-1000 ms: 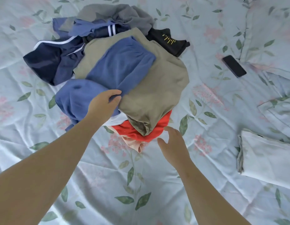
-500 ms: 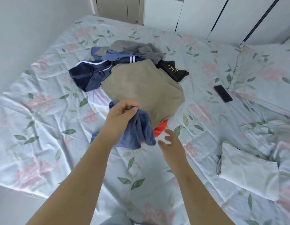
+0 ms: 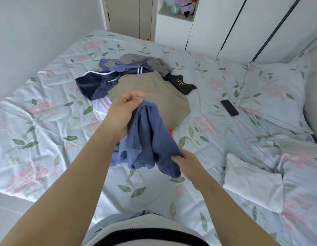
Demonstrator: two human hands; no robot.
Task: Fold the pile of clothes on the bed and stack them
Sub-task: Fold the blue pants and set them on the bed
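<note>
My left hand (image 3: 123, 113) gripped the bunched blue garment (image 3: 149, 139); right hand (image 3: 188, 165) pinched its lower edge. Judged best: find both corners, spread flat on bed (image 3: 47, 125), then fold.

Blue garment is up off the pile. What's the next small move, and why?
Probably take the garment's lower edge with the right hand and spread it open: it hangs bunched from the left hand, the right only reaching its hem, so it can't lie flat for folding yet.
</note>
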